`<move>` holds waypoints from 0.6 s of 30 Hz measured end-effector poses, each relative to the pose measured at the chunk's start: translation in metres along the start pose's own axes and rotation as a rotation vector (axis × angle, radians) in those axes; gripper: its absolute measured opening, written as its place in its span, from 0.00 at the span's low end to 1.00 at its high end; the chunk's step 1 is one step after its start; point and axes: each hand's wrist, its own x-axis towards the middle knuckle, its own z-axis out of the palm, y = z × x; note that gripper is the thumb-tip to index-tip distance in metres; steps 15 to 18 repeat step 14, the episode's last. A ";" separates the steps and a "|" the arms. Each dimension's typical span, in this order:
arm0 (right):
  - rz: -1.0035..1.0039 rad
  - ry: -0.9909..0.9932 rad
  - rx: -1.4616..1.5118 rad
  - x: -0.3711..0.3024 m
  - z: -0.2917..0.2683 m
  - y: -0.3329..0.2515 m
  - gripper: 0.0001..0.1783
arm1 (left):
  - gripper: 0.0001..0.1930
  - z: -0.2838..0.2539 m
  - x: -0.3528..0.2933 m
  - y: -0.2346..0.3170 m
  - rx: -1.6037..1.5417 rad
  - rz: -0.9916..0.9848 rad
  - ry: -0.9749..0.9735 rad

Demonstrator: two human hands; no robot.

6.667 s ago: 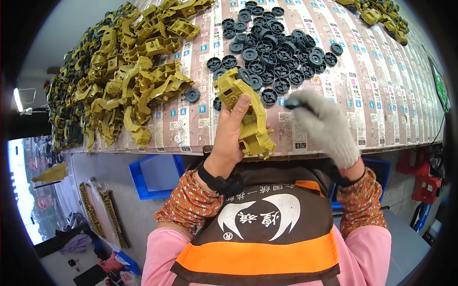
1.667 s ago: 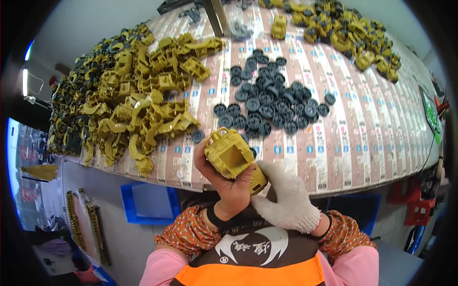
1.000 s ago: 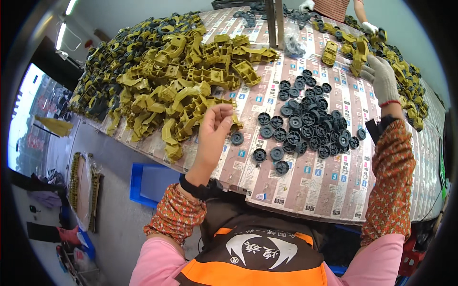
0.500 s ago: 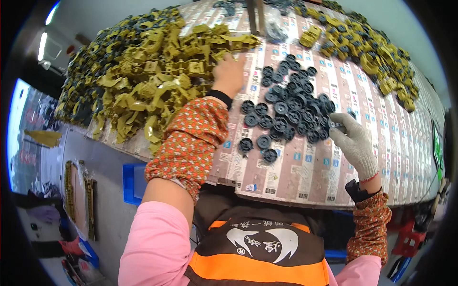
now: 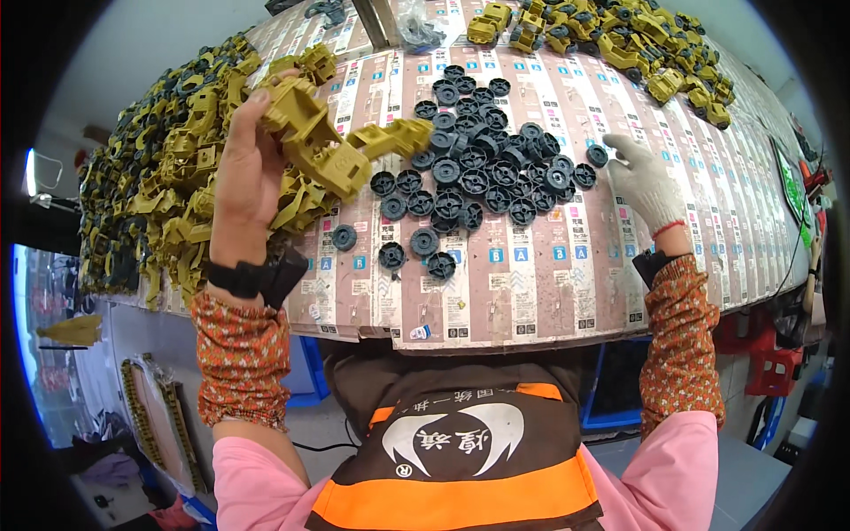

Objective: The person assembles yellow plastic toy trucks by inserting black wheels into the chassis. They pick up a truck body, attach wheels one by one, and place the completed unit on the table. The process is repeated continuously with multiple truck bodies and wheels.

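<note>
My bare left hand (image 5: 245, 168) grips an olive-yellow plastic toy vehicle body (image 5: 310, 133), raised at the edge of a heap of similar yellow parts (image 5: 181, 190). A yellow arm-like piece (image 5: 394, 139) reaches out from beside that body toward the wheels; whether it is joined to it I cannot tell. In the middle of the table lies a loose pile of dark grey toy wheels (image 5: 474, 157). My right hand (image 5: 645, 181), in a pale knit glove, rests to the right of the pile with its fingers apart. Near its fingertips lies a single grey wheel (image 5: 597, 156).
The table (image 5: 549, 305) is covered with printed sheets. At the far right sit toy vehicles (image 5: 620, 44) in yellow and grey. A post (image 5: 375, 22) rises at the far edge beside a clear plastic bag (image 5: 419, 34). Below the front edge are blue bins (image 5: 611, 389) and a red stool (image 5: 768, 363).
My left hand has lifted a vehicle body from the yellow heap and drawn it nearer. My right hand has moved away from the wheel pile, its fingers opening. The view has shifted.
</note>
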 end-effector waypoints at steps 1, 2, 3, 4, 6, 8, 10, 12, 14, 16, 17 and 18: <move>-0.030 -0.020 0.000 -0.002 0.000 -0.011 0.23 | 0.22 0.001 -0.009 0.001 -0.071 -0.056 0.031; -0.067 -0.063 -0.023 0.002 0.005 -0.008 0.23 | 0.23 0.003 -0.017 -0.001 -0.141 -0.112 0.063; -0.107 -0.050 -0.065 0.006 0.010 -0.003 0.22 | 0.23 0.002 -0.022 -0.003 -0.212 -0.168 0.095; -0.152 -0.038 -0.105 0.010 0.016 0.001 0.21 | 0.23 -0.004 -0.025 -0.010 -0.247 -0.182 0.106; -0.196 -0.022 -0.161 0.015 0.022 0.009 0.16 | 0.24 -0.008 -0.031 -0.019 -0.260 -0.186 0.163; -0.087 -0.073 -0.236 0.016 0.019 0.004 0.16 | 0.24 -0.009 -0.033 -0.028 -0.271 -0.097 0.201; -0.012 -0.091 -0.269 0.012 0.011 -0.001 0.16 | 0.23 -0.001 -0.031 -0.035 -0.157 -0.014 0.178; -0.001 -0.036 -0.173 0.000 0.004 -0.015 0.18 | 0.25 -0.018 -0.024 -0.047 -0.113 -0.096 0.105; -0.002 -0.055 -0.016 -0.007 0.000 -0.028 0.20 | 0.32 -0.024 -0.010 -0.073 -0.188 -0.225 0.288; -0.002 -0.055 -0.016 -0.007 0.000 -0.028 0.20 | 0.32 -0.024 -0.010 -0.073 -0.188 -0.225 0.288; -0.002 -0.055 -0.016 -0.007 0.000 -0.028 0.20 | 0.32 -0.024 -0.010 -0.073 -0.188 -0.225 0.288; -0.002 -0.055 -0.016 -0.007 0.000 -0.028 0.20 | 0.32 -0.024 -0.010 -0.073 -0.188 -0.225 0.288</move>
